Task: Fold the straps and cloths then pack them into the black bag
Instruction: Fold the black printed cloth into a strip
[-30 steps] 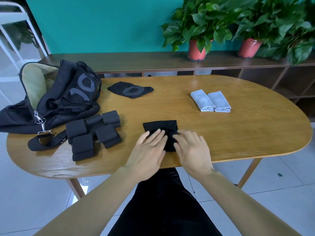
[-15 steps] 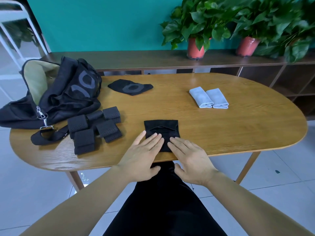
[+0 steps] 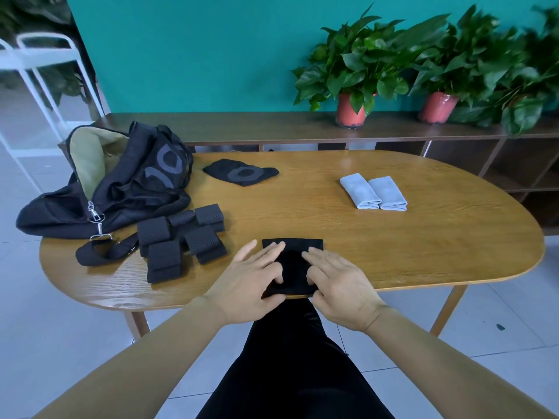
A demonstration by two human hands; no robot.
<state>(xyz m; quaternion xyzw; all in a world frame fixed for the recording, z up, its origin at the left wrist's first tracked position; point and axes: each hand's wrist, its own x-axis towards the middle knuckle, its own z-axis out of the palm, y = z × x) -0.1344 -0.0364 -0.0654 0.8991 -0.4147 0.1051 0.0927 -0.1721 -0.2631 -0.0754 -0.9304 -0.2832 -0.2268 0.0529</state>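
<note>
Head view: the oval table (image 3: 423, 252) carries the open black bag (image 3: 121, 189) over its left edge, with folded straps (image 3: 181, 237) just beside it. The folded black cloth (image 3: 295, 261) lies at the near edge, open wood to its right, its hem overhanging; left hand (image 3: 251, 282) and right hand (image 3: 341, 285) each pinch that hem, fingers on top, thumbs tucked under.

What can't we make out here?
Head view:
Open black fabric bag: contents, hidden by its own folds.
Folded black cloth: near edge, covered by left hand and right hand; pinch or press unclear.
Black perforated strap pile: count, pieces overlap.
Rightmost green leafy plant: blurred, cut by frame edge.
</note>
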